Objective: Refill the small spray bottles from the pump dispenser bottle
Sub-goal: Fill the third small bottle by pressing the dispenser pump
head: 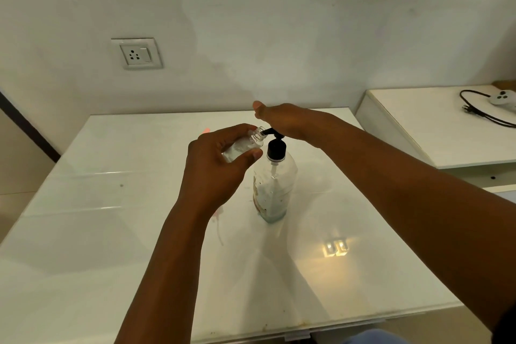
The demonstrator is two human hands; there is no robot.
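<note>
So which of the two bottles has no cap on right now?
The small clear bottle held tilted in the left hand; its neck is bare, while the pump bottle wears its black pump.

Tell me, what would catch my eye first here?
Two bare arms meet mid-table: the left hand holds a small clear spray bottle, tilted with its open neck at the black spout of a pump dispenser bottle. The right hand rests on the pump. A wall socket sits upper left.

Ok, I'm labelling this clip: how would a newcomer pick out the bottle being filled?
On the white glass table, find the tall pump dispenser bottle. Beside its black spout, the left hand holds a small clear spray bottle, tilted and capless.
</note>
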